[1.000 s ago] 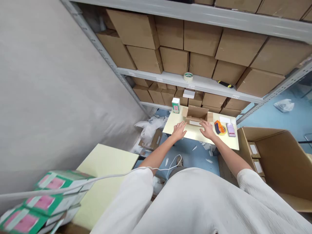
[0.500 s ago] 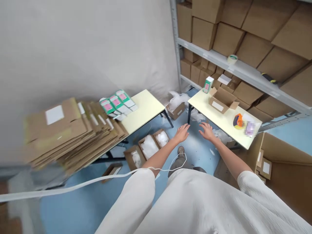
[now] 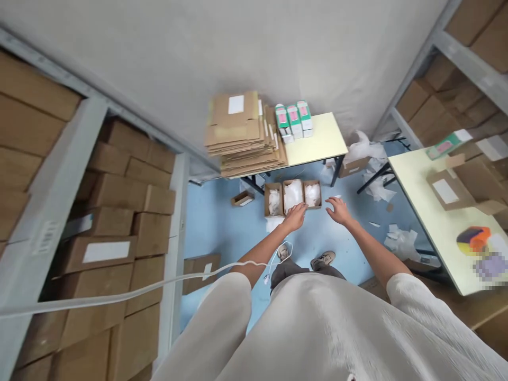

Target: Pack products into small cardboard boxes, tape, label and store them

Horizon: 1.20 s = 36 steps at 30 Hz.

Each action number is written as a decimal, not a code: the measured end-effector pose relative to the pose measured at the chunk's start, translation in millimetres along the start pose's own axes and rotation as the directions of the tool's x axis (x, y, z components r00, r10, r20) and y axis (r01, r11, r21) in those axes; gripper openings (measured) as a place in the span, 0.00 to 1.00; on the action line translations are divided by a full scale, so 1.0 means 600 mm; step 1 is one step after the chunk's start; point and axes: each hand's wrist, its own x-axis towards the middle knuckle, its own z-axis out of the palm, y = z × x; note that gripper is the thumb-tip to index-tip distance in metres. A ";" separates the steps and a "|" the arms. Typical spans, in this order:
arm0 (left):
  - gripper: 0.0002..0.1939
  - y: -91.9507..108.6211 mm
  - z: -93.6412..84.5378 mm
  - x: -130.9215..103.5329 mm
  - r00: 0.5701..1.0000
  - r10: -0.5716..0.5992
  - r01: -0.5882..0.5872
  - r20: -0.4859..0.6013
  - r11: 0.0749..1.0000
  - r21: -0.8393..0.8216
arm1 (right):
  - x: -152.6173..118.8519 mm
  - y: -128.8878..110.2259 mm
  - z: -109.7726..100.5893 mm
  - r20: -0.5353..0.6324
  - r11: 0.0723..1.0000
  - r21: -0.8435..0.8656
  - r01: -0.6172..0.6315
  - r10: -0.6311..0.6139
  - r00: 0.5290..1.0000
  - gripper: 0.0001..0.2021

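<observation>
Both arms reach forward in front of my body. My left hand (image 3: 296,217) holds nothing, its fingers stretched out, and in the view it overlaps the lower edge of the middle open carton (image 3: 293,197). That carton and its two neighbours, the left carton (image 3: 273,201) and right carton (image 3: 313,194), stand on the floor with white packing material inside. My right hand (image 3: 338,210) is empty too, fingers apart, over the blue floor to the right of the cartons. Whether either hand touches anything cannot be made out; they appear to hover.
Ahead, a pale table (image 3: 317,142) bears stacked flattened cardboard (image 3: 234,124) and several green-white boxes (image 3: 294,120). On the right table (image 3: 420,180) stand an open carton (image 3: 450,190) and a tape dispenser (image 3: 474,238). Loaded shelving (image 3: 174,222) flanks the left. A white cable (image 3: 190,276) crosses my left arm.
My view has swung left: the left shelving has appeared, and the tables and floor cartons have shifted rightward. Both hands remain empty and outstretched. A second shoe now shows below.
</observation>
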 end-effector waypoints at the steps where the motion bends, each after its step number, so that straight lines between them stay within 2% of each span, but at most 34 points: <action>1: 0.35 -0.027 -0.003 -0.020 1.000 -0.031 0.031 -0.004 0.999 -0.012 | 0.014 -0.025 0.018 0.021 1.000 -0.007 0.020 -0.020 1.000 0.23; 6: 0.32 -0.160 -0.020 -0.096 0.995 -0.102 0.103 0.014 0.994 -0.045 | 0.066 -0.131 0.112 0.094 0.997 -0.035 0.075 -0.072 0.993 0.23; 12: 0.32 -0.325 -0.031 -0.151 0.993 -0.103 0.106 0.052 0.991 -0.078 | 0.111 -0.232 0.232 0.099 0.993 0.035 0.112 -0.115 0.988 0.22; 17: 0.33 -0.448 -0.028 -0.174 0.992 -0.122 0.125 0.035 0.984 -0.128 | 0.157 -0.303 0.333 0.117 0.983 0.156 0.092 -0.111 0.987 0.22; 22: 0.30 -0.533 -0.009 -0.170 0.984 -0.180 0.180 0.018 0.970 -0.165 | 0.218 -0.347 0.429 0.191 0.973 0.227 0.046 -0.091 0.977 0.25; 25: 0.29 -0.570 0.019 -0.158 0.977 -0.215 0.210 -0.005 0.959 -0.192 | 0.256 -0.353 0.485 0.243 0.972 0.230 0.049 -0.106 0.964 0.26; 28: 0.30 -0.606 0.062 -0.141 0.971 -0.240 0.230 -0.019 0.948 -0.218 | 0.295 -0.342 0.545 0.291 0.978 0.196 0.075 -0.131 0.948 0.27; 32: 0.29 -0.667 0.139 -0.107 0.967 -0.252 0.237 -0.034 0.942 -0.236 | 0.361 -0.309 0.632 0.358 0.987 0.115 0.108 -0.143 0.923 0.28; 36: 0.27 -0.739 0.221 -0.054 0.971 -0.224 0.197 -0.087 0.950 -0.241 | 0.448 -0.270 0.729 0.413 0.988 0.026 0.155 -0.152 0.898 0.30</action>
